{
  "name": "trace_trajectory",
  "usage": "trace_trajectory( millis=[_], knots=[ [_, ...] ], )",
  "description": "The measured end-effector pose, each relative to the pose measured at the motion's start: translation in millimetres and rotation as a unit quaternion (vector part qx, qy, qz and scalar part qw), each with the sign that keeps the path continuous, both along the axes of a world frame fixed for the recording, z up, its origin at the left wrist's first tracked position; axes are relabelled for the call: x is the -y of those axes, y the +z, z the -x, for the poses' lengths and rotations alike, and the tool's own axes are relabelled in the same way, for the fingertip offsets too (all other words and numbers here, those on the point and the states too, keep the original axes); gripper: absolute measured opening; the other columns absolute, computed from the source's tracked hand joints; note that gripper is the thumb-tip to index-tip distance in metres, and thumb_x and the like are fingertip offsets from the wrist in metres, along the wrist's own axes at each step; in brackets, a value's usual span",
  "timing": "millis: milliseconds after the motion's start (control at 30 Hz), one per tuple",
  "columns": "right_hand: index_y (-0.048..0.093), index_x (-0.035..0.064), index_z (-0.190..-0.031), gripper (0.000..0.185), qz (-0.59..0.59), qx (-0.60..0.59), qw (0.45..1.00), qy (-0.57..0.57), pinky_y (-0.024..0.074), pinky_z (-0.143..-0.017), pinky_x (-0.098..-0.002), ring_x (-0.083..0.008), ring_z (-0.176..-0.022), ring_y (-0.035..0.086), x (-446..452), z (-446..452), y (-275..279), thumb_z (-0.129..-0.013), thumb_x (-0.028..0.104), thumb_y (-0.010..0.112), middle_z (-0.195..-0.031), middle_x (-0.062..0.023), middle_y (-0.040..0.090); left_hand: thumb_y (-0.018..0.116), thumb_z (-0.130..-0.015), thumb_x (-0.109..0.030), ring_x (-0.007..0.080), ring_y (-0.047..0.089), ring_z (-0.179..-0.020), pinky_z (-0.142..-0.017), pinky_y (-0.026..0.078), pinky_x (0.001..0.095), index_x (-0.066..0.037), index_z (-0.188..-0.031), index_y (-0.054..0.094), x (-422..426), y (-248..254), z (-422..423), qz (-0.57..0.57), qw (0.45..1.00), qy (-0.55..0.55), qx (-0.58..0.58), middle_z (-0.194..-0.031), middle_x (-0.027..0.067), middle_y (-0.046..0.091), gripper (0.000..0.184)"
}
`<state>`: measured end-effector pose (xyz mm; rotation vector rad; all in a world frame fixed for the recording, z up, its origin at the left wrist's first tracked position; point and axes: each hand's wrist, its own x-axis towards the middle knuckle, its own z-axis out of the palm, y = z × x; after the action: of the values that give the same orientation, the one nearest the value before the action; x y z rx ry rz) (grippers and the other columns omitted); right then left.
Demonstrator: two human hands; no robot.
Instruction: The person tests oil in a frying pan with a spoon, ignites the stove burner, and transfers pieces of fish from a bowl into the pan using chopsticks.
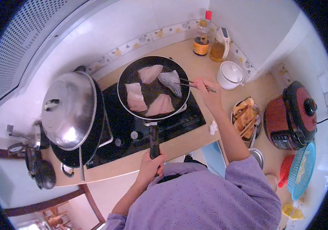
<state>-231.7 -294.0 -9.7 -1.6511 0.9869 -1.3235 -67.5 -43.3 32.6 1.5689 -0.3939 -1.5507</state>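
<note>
My left hand (151, 167) is wrapped round the black handle of a frying pan (152, 102) on the stove. Several pieces of fish lie in the pan; three show pale pink flesh, such as the fish piece (136, 97) at the left. In my right hand (208, 93) is a pair of dark, thin chopsticks (190, 84), held over the pan's right rim. Their tips reach a fish piece with grey scaly skin (170, 82) and touch or grip it; which of the two I cannot tell.
Left of the pan stands a wok with a domed metal lid (70, 111) on the black stove (133, 128). To the right are oil bottles (201, 46), a white pot (230, 76), a dish of browned food (244, 115), a red cooker (282, 119) and a blue basket (301, 174).
</note>
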Motion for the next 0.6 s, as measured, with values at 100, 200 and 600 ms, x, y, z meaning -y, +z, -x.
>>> trace_trajectory(
  millis=[100,200,600],
  knots=[
    [0.066,-0.0022,-0.084,0.024,-0.057,0.028,0.998,-0.024,0.0466,-0.063,-0.0247,-0.0116,-0.069,0.058,-1.3,-2.5,9.2,-0.089,0.019,0.055,-0.075,-0.0060,0.064,0.059,-0.079,-0.005,0.0101,0.038,-0.033,-0.030,0.033,0.0264,-0.003,-0.084,0.043,-0.8,-3.1,-1.5,0.004,1.000,-0.009,0.021,-0.050,0.0017,0.041,0.017],
    [0.065,-0.0048,-0.086,0.023,-0.097,0.105,0.990,0.001,0.0520,-0.068,-0.0257,-0.0138,-0.074,0.060,6.3,-12.2,18.1,-0.090,0.014,0.052,-0.081,-0.0094,0.063,0.060,-0.079,-0.005,0.0101,0.038,-0.033,-0.030,0.033,0.0264,-0.003,-0.084,0.043,-2.0,-9.0,-2.9,0.011,1.000,-0.014,0.023,-0.049,0.0016,0.042,0.017],
    [0.064,-0.0042,-0.083,0.031,-0.108,0.070,0.991,-0.024,0.0525,-0.065,-0.0249,-0.0135,-0.071,0.060,67.7,-61.8,-8.7,-0.088,0.025,0.057,-0.081,-0.0095,0.064,0.060,-0.080,-0.008,0.0098,0.036,-0.032,-0.031,0.033,0.0259,-0.003,-0.082,0.044,-3.2,-16.0,-21.0,0.014,0.999,-0.029,0.005,-0.046,0.0015,0.040,0.017]
  ],
)
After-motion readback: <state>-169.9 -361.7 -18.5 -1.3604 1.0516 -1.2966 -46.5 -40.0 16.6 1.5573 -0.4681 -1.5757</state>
